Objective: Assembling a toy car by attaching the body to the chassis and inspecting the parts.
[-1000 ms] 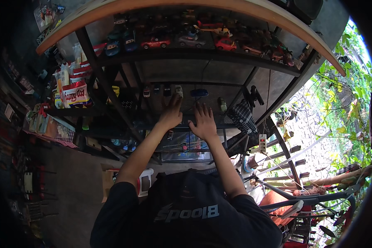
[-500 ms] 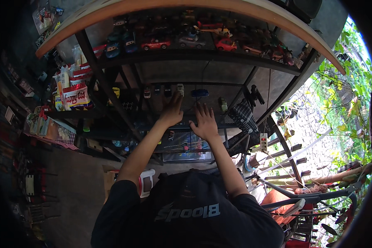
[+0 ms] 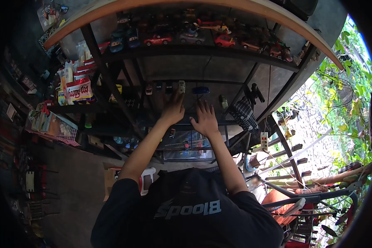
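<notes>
My left hand [image 3: 173, 110] reaches onto the dark middle shelf, fingers stretched toward a small whitish toy car [image 3: 182, 86]. Its fingertips are at the near end of that car; whether they touch it I cannot tell. Beside it, my right hand [image 3: 205, 118] is open with fingers spread, just short of a blue toy car [image 3: 200, 89]. Left of the whitish car stand a dark toy car [image 3: 168, 88], another small dark one [image 3: 158, 88] and a red-and-white one [image 3: 149, 89]. A pale green toy car [image 3: 223, 101] sits to the right.
Above, a shelf holds many toy cars, among them a red one [image 3: 158, 39], under a curved wooden top [image 3: 186, 3]. Dark metal posts [image 3: 111, 82] frame both sides. Snack packs [image 3: 79, 91] stand at left; a checked cloth [image 3: 243, 113] and power strip [image 3: 264, 141] hang at right.
The view has shifted slightly, so the shelves sit a little lower and to the right. Both hands stay in nearly the same place by the toy cars.
</notes>
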Tool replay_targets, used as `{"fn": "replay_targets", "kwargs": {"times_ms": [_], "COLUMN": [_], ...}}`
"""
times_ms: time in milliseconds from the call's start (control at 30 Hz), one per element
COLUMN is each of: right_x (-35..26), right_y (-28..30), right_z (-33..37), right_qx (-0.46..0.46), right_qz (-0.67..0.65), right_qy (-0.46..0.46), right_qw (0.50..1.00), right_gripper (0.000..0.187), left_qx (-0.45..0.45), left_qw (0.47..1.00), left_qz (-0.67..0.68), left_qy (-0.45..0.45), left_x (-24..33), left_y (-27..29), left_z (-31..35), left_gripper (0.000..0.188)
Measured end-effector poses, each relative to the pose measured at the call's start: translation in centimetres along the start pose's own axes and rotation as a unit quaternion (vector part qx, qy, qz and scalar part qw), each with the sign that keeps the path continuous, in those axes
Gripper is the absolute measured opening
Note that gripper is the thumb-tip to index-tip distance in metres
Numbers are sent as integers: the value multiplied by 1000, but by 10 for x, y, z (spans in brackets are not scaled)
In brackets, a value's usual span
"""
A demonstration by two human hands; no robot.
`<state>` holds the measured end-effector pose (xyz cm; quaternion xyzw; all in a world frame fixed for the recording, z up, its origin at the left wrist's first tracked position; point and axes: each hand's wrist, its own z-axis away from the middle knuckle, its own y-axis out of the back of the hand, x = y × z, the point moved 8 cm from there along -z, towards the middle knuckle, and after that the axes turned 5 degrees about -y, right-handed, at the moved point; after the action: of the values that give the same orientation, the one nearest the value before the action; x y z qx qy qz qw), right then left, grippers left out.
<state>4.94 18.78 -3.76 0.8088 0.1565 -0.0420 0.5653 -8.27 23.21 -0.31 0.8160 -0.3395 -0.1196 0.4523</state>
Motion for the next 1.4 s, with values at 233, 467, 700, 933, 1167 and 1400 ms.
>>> {"fn": "replay_targets", "kwargs": {"times_ms": [233,467,700,933,1167,1400], "right_x": [-2,1,2,0,0,-1], "right_y": [5,0,0,0,8,3], "right_z": [-5,-4,1,-3,-2,-2], "right_qx": [1,2,-1,2,30,13], "right_qz": [0,2,-12,9,17,24], "right_qy": [6,-3,-15,-16,-1,-10], "right_qw": [1000,1000,1000,1000,999,1000], "right_gripper": [73,74,75,75,73,74], "left_qx": [-7,-57,-74,-89,-54,-61], "left_qw": [999,997,996,995,998,997], "left_qz": [31,26,18,20,5,-22], "left_qy": [34,48,49,48,37,38], "left_x": [0,-8,-1,-3,-3,-4], "left_y": [-6,-24,-22,-27,-26,-31], "left_z": [12,9,11,13,8,12], "left_gripper": [60,61,58,57,54,59]}}
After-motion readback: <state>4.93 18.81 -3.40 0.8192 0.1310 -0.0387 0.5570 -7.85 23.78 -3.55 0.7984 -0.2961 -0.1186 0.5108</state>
